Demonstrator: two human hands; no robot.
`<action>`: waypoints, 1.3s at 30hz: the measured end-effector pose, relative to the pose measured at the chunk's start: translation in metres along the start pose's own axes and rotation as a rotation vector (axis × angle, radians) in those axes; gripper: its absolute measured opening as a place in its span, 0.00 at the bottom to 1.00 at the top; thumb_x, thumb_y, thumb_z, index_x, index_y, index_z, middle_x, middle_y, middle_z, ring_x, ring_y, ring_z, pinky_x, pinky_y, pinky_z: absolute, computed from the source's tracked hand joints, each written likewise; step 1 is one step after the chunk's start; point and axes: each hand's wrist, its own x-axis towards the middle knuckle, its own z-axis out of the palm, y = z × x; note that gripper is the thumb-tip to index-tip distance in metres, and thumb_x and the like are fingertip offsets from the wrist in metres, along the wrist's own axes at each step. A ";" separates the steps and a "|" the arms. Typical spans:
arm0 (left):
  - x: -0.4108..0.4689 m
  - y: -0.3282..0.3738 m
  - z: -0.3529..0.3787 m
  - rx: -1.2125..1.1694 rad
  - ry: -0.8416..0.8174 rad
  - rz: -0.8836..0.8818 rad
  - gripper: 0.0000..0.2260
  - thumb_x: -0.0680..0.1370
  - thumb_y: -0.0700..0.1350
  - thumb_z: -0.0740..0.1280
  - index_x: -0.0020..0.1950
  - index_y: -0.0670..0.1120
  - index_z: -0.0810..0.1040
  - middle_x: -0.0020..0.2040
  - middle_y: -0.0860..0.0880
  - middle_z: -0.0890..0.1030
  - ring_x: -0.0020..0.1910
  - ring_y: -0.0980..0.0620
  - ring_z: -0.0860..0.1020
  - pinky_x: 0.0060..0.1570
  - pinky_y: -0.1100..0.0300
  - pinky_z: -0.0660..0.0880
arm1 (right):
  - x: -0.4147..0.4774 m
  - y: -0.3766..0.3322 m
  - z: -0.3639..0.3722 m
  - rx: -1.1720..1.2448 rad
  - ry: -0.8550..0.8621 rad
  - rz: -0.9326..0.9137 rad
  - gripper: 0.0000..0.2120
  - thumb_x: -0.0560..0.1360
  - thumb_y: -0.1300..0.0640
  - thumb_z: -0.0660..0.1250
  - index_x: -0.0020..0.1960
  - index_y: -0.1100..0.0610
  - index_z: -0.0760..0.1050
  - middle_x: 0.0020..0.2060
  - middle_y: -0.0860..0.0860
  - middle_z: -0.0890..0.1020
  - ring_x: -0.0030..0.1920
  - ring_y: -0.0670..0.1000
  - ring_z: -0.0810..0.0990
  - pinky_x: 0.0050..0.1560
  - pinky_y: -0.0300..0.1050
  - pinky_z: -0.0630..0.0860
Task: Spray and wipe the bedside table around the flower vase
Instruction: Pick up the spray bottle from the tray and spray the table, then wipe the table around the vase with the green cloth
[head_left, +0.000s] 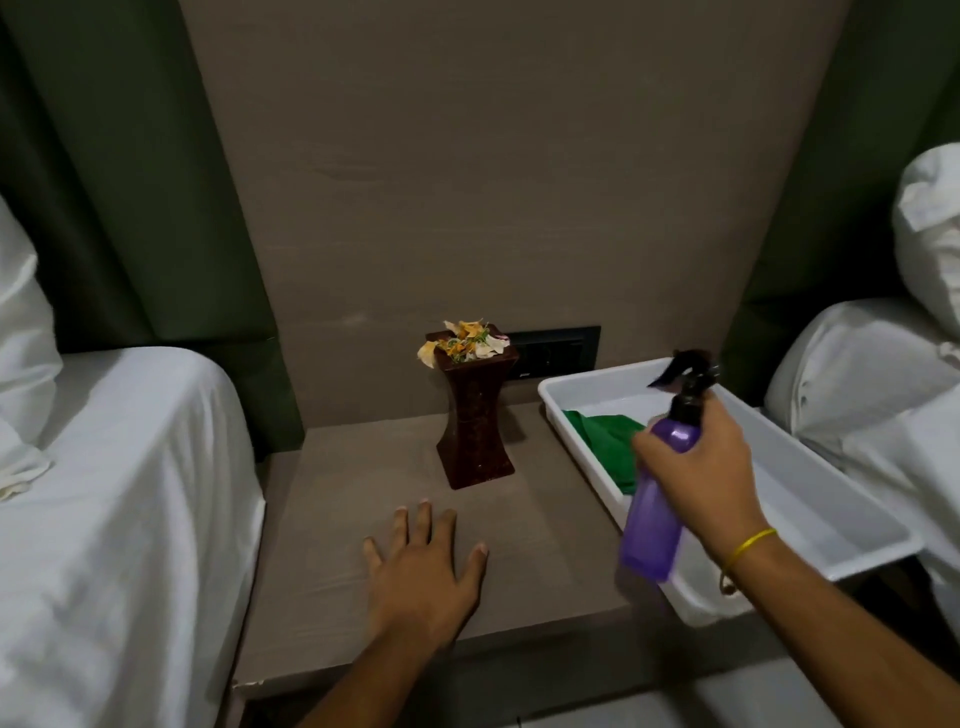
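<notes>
A dark red-brown flower vase (475, 415) with pale and orange petals on top stands upright near the back of the grey-brown bedside table (332, 519). My right hand (701, 467) grips a purple spray bottle (657, 514) with a black nozzle, held above the left edge of a white tray (831, 499). A green cloth (602, 436) lies inside the tray. My left hand (426, 566) rests flat on the table in front of the vase, fingers spread, holding nothing.
White-sheeted beds flank the table, one on the left (119, 493) and one with pillows on the right (883, 364). A black switch panel (561, 353) sits on the wall behind the vase. The tray overhangs the table's right side.
</notes>
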 end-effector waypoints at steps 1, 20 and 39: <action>0.000 -0.001 0.000 0.007 0.007 0.000 0.39 0.75 0.76 0.39 0.82 0.59 0.54 0.85 0.50 0.50 0.82 0.44 0.47 0.76 0.31 0.46 | 0.008 0.004 -0.011 0.005 0.077 -0.003 0.19 0.70 0.58 0.77 0.53 0.42 0.72 0.42 0.39 0.78 0.41 0.44 0.79 0.39 0.42 0.77; -0.001 0.002 -0.005 0.048 -0.029 -0.005 0.37 0.76 0.74 0.41 0.82 0.59 0.53 0.85 0.50 0.49 0.82 0.44 0.46 0.76 0.31 0.47 | 0.047 0.077 -0.047 -0.165 0.122 0.024 0.12 0.76 0.51 0.75 0.55 0.53 0.77 0.43 0.49 0.82 0.45 0.52 0.80 0.54 0.48 0.74; 0.164 0.072 -0.210 0.072 0.418 0.312 0.32 0.76 0.73 0.53 0.72 0.55 0.71 0.69 0.47 0.76 0.66 0.42 0.74 0.63 0.35 0.64 | 0.058 0.036 0.049 -0.587 -0.319 -0.007 0.18 0.78 0.59 0.68 0.68 0.58 0.76 0.64 0.56 0.81 0.63 0.58 0.80 0.65 0.50 0.75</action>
